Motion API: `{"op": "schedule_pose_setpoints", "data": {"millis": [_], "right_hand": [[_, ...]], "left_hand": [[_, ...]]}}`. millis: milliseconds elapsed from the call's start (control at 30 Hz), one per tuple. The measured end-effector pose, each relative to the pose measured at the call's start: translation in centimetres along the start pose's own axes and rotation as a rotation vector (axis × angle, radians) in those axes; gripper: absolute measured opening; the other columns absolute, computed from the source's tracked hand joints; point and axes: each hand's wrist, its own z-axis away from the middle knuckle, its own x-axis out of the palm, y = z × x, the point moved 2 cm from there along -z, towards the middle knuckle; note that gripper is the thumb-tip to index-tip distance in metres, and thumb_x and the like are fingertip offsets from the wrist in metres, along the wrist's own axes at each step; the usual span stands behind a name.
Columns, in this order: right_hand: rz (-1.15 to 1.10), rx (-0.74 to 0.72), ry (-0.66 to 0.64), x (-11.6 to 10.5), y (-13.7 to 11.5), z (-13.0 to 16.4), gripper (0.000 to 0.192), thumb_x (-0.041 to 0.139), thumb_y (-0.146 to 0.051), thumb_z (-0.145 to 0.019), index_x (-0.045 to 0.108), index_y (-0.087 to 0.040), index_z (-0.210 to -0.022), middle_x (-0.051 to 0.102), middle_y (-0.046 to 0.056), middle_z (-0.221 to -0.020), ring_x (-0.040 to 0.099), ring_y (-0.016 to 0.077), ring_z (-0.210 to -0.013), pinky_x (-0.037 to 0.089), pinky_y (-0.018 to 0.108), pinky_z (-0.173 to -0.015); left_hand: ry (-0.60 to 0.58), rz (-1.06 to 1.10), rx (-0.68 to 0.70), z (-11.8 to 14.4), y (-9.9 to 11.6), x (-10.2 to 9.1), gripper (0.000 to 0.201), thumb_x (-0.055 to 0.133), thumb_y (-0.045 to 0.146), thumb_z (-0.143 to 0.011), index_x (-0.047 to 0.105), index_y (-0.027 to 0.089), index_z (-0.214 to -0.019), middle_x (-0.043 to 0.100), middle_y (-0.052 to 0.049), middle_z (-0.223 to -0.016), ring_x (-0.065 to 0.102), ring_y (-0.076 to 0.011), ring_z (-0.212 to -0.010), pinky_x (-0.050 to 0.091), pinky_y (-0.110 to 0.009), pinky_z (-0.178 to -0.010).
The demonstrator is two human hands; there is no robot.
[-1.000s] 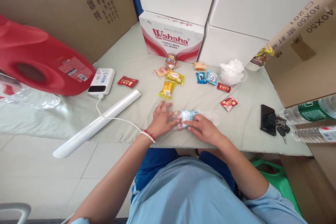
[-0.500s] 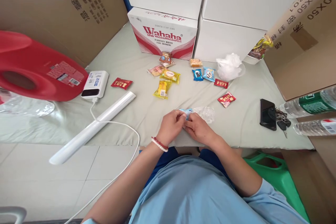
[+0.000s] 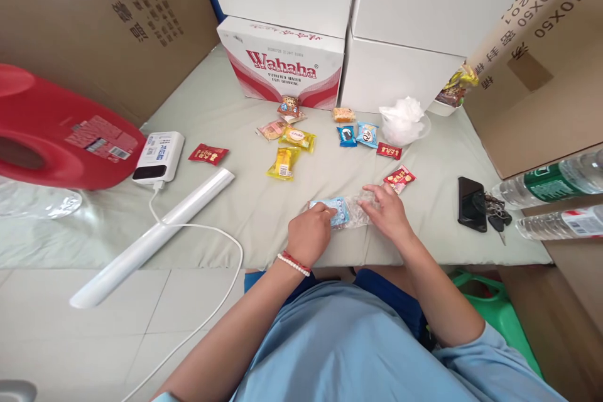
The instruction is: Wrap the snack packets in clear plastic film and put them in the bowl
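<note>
While both hands are working at the near edge of the cloth-covered table point(image 3: 235, 201), the head view is showing the left hand point(image 3: 308, 235) curled and pinching the blue-printed end of a clear plastic bag with snack packets inside point(image 3: 342, 210), and the right hand point(image 3: 389, 213) lying with fingers spread, pressing the bag's empty, crinkled end flat. The bag is lying on the cloth between the two hands, just short of the table edge. Judging by the look: thin film, very light, limp, slick, so it is likely sliding rather than holding shape; the contents are probably crushable, so gripping the film at the ends looks safer than squeezing the middle. A red snack packet point(image 3: 399, 178) is sitting just beyond the right fingertips, the closest thing to get nudged. Further back, yellow packets point(image 3: 291, 147), two blue packets point(image 3: 358, 135) and a crumpled white bag point(image 3: 402, 120) are lying well clear, in front of the Wahaha carton point(image 3: 282, 69). To the left, a roll of clear bags point(image 3: 155, 235), a white power bank point(image 3: 157, 157) with its cable, and a red jug point(image 3: 61, 138); to the right, a black phone point(image 3: 471, 204) with keys and two water bottles point(image 3: 551, 201). Nothing is blocking the hands.
</note>
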Motion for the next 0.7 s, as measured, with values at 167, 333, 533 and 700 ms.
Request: {"op": "schedule_pose_setpoints", "data": {"millis": [167,333,533,700], "right_hand": [[0.297,0.012,-0.004,2.0,1.1,0.3,0.040,0.080,-0.040,-0.081,0.073,-0.023,-0.116,0.056,0.015,-0.137,0.043,0.0394,-0.130,0.045,0.054,-0.104],[0.224,0.027,0.002,2.6,1.3,1.1,0.014,0.075,-0.032,-0.083,0.071,-0.023,-0.093,0.062,0.012,-0.122,0.048,0.0346,-0.121,0.045,0.050,-0.104],[0.025,0.047,-0.087,1.5,-1.1,1.6,0.011,0.064,-0.034,-0.089,0.063,-0.023,-0.090,0.066,0.006,-0.095,0.062,0.0218,-0.084,0.050,0.034,-0.079],[-0.065,0.005,-0.213,2.1,-4.6,2.3,0.018,0.050,-0.034,-0.097,0.065,-0.024,-0.093,0.068,0.001,-0.077,0.062,0.0197,-0.070,0.047,0.031,-0.071]], "left_hand": [[-0.019,0.019,-0.172,-0.2,0.2,-0.6,0.029,0.052,0.032,-0.100,0.077,0.029,-0.114,0.077,-0.005,-0.106,0.072,-0.0250,-0.099,0.052,-0.034,-0.076],[0.121,0.106,-0.262,-0.5,0.3,0.0,0.048,0.061,0.031,-0.093,0.061,0.024,-0.140,0.069,-0.010,-0.122,0.068,-0.0270,-0.110,0.053,-0.035,-0.083],[0.103,0.096,-0.369,-0.9,-0.8,1.1,0.054,0.076,0.047,-0.081,0.063,0.016,-0.122,0.062,-0.017,-0.125,0.058,-0.0367,-0.121,0.048,-0.047,-0.097],[0.208,0.140,-0.253,-0.4,0.6,1.5,0.028,0.068,0.036,-0.089,0.063,0.020,-0.111,0.064,-0.010,-0.104,0.063,-0.0287,-0.099,0.049,-0.038,-0.081]]}}
